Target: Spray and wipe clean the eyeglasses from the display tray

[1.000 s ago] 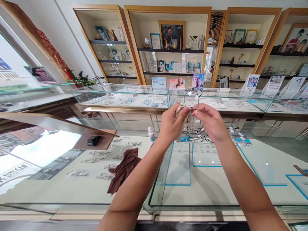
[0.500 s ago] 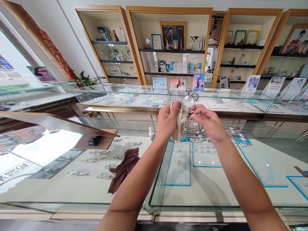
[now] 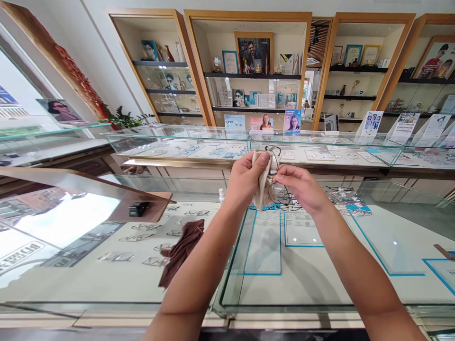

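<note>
Both my hands are raised together over a glass display counter [image 3: 320, 265]. My left hand [image 3: 247, 177] is closed on a beige cleaning cloth [image 3: 265, 187], which is pressed round one lens of a pair of thin black-framed glasses [image 3: 277, 192]. My right hand [image 3: 300, 187] pinches the glasses' frame from the right side. Much of the upper lens is hidden by the cloth and my left thumb.
A brown cloth [image 3: 181, 251] lies on the counter to the left. A small white bottle [image 3: 222, 195] stands behind my left wrist, and a black object [image 3: 138, 208] sits on a wooden panel. Rows of glasses lie inside the cases. Wall shelves hold pictures and frames.
The glasses have come down and been drawn into the cloth; the upper lens, free above my hands a second ago, is now wrapped. Both hands shifted slightly left.
</note>
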A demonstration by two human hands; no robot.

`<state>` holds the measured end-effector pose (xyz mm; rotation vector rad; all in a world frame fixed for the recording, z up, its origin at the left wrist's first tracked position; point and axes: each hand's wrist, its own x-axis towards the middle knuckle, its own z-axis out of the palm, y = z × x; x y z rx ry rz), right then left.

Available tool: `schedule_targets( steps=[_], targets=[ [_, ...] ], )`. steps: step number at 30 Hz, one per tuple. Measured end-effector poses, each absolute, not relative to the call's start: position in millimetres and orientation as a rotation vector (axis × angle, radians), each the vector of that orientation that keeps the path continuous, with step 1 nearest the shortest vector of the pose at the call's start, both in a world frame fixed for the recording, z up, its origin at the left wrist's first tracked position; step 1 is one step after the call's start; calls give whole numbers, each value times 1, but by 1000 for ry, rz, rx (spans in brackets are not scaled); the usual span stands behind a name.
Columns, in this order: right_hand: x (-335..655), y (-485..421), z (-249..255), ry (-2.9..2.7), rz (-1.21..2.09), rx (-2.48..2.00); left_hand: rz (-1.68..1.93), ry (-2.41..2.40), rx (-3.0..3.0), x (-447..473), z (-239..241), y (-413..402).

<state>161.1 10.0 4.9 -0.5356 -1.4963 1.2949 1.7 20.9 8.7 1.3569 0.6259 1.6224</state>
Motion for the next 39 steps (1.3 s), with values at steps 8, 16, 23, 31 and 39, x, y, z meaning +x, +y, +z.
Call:
schedule_targets(
  steps=[8, 16, 23, 31, 39],
  targets=[
    [166, 11, 9, -1416, 1314, -566, 1398, 537, 1396, -7, 15, 18],
    [163, 7, 8, -1473, 1467, -499, 1597, 561, 1490, -1, 11, 18],
    [163, 9, 5, -1529, 1412, -564, 1648, 571, 1330, 7, 7, 15],
    [159, 7, 6, -1524, 1298, -595, 1590, 536, 1320, 6, 7, 16],
    [166, 7, 10, -1399, 1361, -609, 1431, 478, 1458, 0, 10, 14]
  ],
)
